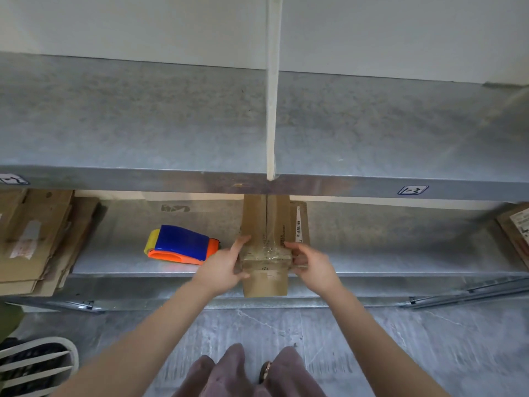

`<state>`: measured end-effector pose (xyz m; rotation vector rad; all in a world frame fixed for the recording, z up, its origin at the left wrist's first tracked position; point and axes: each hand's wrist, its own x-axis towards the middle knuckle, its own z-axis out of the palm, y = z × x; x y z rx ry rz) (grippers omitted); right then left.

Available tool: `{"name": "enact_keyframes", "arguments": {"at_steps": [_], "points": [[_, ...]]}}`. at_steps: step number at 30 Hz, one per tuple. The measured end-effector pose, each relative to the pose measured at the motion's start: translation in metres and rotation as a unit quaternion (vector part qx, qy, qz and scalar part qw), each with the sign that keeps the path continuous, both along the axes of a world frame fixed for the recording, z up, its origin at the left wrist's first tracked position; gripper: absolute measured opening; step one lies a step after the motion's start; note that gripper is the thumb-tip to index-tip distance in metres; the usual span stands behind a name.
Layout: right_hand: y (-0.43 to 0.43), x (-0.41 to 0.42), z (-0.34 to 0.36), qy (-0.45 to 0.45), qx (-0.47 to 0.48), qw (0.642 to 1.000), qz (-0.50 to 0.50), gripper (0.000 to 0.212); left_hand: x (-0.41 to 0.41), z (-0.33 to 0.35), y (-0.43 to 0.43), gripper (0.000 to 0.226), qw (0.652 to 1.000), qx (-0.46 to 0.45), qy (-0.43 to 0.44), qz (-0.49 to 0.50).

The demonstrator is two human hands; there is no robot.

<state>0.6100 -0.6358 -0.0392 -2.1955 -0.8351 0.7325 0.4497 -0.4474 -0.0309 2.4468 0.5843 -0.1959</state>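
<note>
A brown cardboard box (267,224) lies on the lower metal shelf (386,262), its near end hanging over the shelf's front edge. Clear tape runs along its top seam and over that near end. My left hand (221,267) holds the box's left side, fingers curled round the taped end. My right hand (312,265) holds the right side the same way. A tape dispenser (181,245), blue and orange with a yellow end, lies on the shelf just left of my left hand.
The upper metal shelf (143,124) juts out above, split by a white upright post (272,90). Flattened cardboard (37,239) is stacked at the lower shelf's left end, with more cardboard (515,227) at the far right. My legs (246,373) and a plastic basket (34,365) are below.
</note>
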Motion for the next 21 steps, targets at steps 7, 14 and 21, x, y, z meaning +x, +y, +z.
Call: {"name": "enact_keyframes", "arguments": {"at_steps": [7,14,21], "points": [[0.006,0.014,0.008,-0.032,-0.020,0.998,0.049,0.045,0.007,0.004,0.020,0.063,0.998,-0.039,-0.021,-0.047],[0.010,-0.005,-0.004,-0.083,0.000,0.996,-0.045,0.039,0.010,-0.013,-0.004,0.050,0.995,0.026,-0.081,0.051],[0.011,-0.034,-0.009,-0.106,0.002,0.989,-0.102,0.049,0.004,-0.019,-0.022,0.062,0.990,-0.006,-0.107,0.096]]}}
